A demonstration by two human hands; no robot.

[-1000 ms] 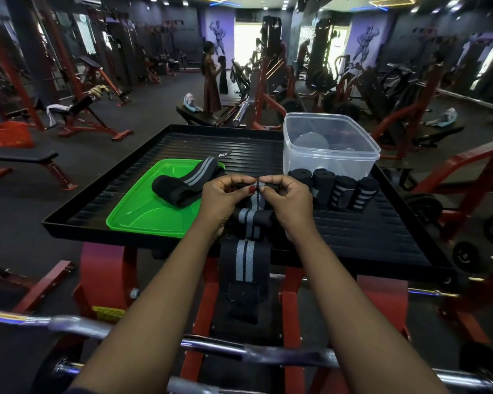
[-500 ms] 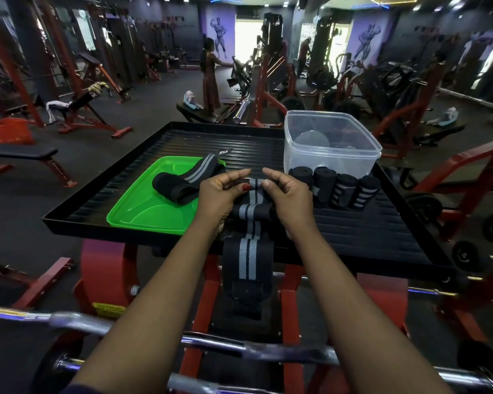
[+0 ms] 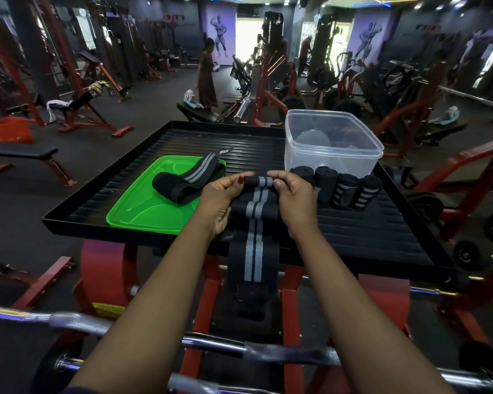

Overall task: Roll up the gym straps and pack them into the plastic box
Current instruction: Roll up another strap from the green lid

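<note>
The left hand point(image 3: 221, 200) and right hand point(image 3: 296, 203) now pinch a newly formed first roll in the black grey-striped fabric strap point(image 3: 254, 251); rolling is underway.

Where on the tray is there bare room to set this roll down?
Free: the far tray strip behind the green lid, left of the plastic box; the near-right corner before the four rolled straps. Crowded: the lid, under a loose strap.

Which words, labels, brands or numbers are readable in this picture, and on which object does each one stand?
No text can be read.
Yellow sticker on the red machine frame: print too blurred.
White mark on the tip of the black grey-striped strap lying on the green plastic lid: too small.
</note>
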